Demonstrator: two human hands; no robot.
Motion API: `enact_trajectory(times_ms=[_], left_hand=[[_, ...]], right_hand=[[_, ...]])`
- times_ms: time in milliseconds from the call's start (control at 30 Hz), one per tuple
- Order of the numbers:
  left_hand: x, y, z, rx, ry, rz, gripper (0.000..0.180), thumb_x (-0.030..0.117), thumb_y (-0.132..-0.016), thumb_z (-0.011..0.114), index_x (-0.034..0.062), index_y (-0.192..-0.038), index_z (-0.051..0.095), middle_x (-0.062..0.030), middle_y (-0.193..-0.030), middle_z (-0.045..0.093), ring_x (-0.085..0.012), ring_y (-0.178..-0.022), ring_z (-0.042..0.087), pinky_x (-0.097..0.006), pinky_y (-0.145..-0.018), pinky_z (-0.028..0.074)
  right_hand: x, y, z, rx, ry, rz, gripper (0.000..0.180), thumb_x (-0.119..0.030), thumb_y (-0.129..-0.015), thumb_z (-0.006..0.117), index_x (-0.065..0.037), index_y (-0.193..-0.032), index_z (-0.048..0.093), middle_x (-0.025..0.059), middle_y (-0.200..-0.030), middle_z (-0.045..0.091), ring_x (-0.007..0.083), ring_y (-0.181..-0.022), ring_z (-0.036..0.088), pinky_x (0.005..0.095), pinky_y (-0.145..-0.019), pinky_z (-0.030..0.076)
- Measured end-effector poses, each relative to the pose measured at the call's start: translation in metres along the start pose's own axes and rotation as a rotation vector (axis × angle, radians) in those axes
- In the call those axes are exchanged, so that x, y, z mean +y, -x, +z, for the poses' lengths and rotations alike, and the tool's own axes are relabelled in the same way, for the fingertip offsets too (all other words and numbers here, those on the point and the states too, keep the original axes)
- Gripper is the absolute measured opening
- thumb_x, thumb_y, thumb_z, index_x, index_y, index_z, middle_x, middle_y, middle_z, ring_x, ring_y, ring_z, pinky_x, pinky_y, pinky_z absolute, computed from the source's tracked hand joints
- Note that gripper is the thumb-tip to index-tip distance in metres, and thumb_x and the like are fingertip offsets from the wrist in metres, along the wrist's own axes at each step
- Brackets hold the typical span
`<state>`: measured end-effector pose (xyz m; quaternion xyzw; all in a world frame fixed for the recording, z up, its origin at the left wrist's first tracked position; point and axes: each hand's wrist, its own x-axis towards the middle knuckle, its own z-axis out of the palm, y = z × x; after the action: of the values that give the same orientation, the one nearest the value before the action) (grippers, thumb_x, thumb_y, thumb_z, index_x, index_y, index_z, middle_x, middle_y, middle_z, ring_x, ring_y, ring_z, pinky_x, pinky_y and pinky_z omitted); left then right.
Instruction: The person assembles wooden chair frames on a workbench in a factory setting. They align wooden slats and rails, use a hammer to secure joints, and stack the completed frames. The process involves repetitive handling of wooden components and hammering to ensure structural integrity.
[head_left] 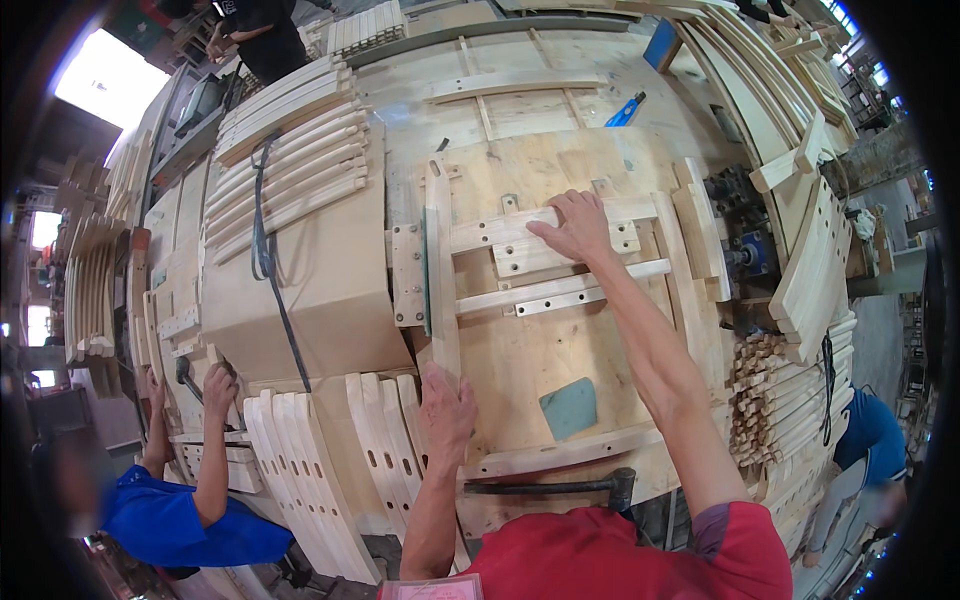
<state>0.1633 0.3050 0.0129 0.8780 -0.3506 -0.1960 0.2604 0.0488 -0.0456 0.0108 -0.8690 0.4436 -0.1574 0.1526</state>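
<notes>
My left hand (447, 410) is closed around the near end of a pale wooden post (440, 290), the left side of a frame lying on the bench. My right hand (578, 227) grips the upper wooden rail (475, 236), its fingers over the far edge and the thumb spread leftward. Beneath that rail sits a drilled wooden block (515, 262). A second rail (490, 301) crosses lower down, above a drilled strip (560, 302). The right post (680, 280) is partly behind my right forearm. Near me lies another rail (560, 453).
A hammer (550, 487) lies along the bench's near edge. A green pad (568, 408) rests inside the frame; a blue tool (626, 110) lies beyond. Wooden slats (290, 170) are stacked left, rods (770, 400) right. A co-worker in blue (190, 520) works at the left.
</notes>
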Motion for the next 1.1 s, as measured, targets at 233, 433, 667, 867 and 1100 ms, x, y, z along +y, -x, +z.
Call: enact_trajectory(times_ms=[233,433,667,867,1100], left_hand=[[0.006,-0.003,-0.003,0.010,-0.084,0.050,0.056,0.018,-0.093,0.067,-0.0075,-0.136,0.042,-0.0312,-0.120,0.059,-0.0495,-0.108,0.059,-0.053,-0.088,0.050],[0.002,-0.006,-0.001,0.006,-0.132,0.047,0.059,0.021,-0.092,0.068,-0.0077,-0.137,0.042,-0.0314,-0.119,0.060,-0.0494,-0.108,0.060,-0.053,-0.088,0.050],[-0.004,-0.005,0.003,0.025,-0.141,0.087,0.061,0.022,-0.092,0.068,-0.0076,-0.139,0.041,-0.0315,-0.120,0.060,-0.0490,-0.109,0.060,-0.053,-0.090,0.049],[-0.009,-0.009,-0.004,-0.075,-0.060,0.081,0.064,0.023,-0.092,0.068,-0.0086,-0.141,0.040,-0.0310,-0.123,0.060,-0.0488,-0.113,0.059,-0.053,-0.093,0.049],[0.013,0.027,-0.004,0.393,-0.468,0.434,0.056,0.020,-0.088,0.073,-0.0018,-0.135,0.052,-0.0272,-0.119,0.062,-0.0414,-0.105,0.063,-0.052,-0.091,0.051]], right_hand=[[0.001,0.002,0.001,0.038,-0.011,0.013,0.055,-0.055,-0.078,0.076,-0.010,-0.109,0.074,0.0116,-0.111,0.067,0.0319,-0.115,0.057,0.0446,-0.108,0.039],[0.003,0.002,0.004,0.074,-0.049,-0.015,0.055,-0.055,-0.078,0.076,-0.009,-0.107,0.074,0.0122,-0.111,0.066,0.0332,-0.114,0.055,0.0440,-0.109,0.037],[0.003,0.000,0.002,0.026,-0.053,0.035,0.054,-0.054,-0.078,0.076,-0.009,-0.108,0.074,0.0099,-0.110,0.067,0.0302,-0.114,0.057,0.0427,-0.111,0.036],[0.006,0.001,-0.001,0.012,-0.075,0.042,0.053,-0.053,-0.078,0.077,-0.009,-0.108,0.075,0.0094,-0.110,0.067,0.0301,-0.113,0.057,0.0421,-0.109,0.038],[-0.001,0.007,0.010,0.122,-0.070,-0.057,0.045,-0.050,-0.080,0.074,-0.013,-0.106,0.075,0.0113,-0.105,0.067,0.0312,-0.108,0.058,0.0447,-0.104,0.040]])
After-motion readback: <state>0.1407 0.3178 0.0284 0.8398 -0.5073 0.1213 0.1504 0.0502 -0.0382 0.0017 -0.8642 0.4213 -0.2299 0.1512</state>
